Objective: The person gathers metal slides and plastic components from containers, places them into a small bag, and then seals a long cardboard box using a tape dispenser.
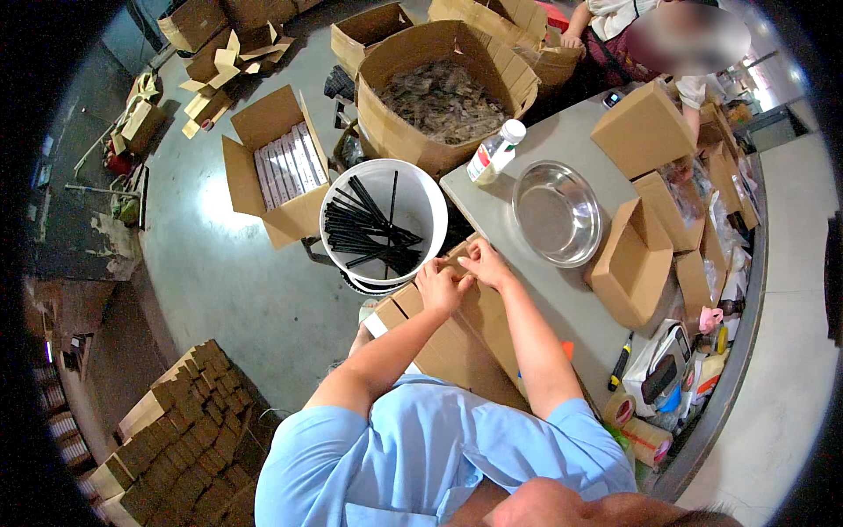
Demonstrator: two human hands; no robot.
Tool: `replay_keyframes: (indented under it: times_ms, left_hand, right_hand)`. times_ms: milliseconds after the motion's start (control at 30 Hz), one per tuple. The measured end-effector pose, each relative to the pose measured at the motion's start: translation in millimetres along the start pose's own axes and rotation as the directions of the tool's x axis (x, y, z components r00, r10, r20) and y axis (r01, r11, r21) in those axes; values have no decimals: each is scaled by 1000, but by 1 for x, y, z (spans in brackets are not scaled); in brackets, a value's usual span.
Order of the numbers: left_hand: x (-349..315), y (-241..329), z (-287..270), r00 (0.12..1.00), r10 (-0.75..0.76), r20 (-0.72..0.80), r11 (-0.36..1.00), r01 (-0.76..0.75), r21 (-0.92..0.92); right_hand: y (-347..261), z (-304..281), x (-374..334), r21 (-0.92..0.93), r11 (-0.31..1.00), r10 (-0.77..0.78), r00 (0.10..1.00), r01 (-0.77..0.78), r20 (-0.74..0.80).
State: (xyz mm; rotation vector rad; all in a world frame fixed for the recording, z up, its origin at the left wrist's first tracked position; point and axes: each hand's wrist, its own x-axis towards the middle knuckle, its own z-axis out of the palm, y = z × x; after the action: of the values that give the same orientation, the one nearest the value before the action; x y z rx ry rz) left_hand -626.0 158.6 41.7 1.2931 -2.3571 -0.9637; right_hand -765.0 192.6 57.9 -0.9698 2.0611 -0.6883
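A brown cardboard box [470,351] lies in front of my body at the table's near left edge. My left hand [442,287] has its fingers curled onto the far end of the cardboard. Close beside it, my right hand [483,265] grips the same end, thumb and fingers bent; the two hands almost meet. Just beyond my left hand stands a white bucket [424,195] with several black sticks or tubes [369,230] inside. To the right of my right hand, a steel bowl [572,224] rests on the grey table [549,303]. A white-capped bottle [494,155] stands behind the bowl.
Open cartons [639,268] line the table's right side, near a yellow-black cutter [621,362] and tape rolls [647,439]. Another person's hand [680,169] reaches there. On the floor are a carton of white packs [292,167], a large carton [386,123] and stacked cardboard [198,417].
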Motion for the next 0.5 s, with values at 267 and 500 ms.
replay_keyframes:
  times_ms: [267, 500]
  left_hand:
    - [18, -15, -7, 969, -3, 249, 940, 88, -330]
    - [34, -5, -3, 919, 121, 376, 941, 14, -337]
  right_hand:
    - [-28, -49, -173, -413, 858, 205, 941, -304, -268]
    - [-2, -12, -240, -254, 770, 496, 799, -586, -340]
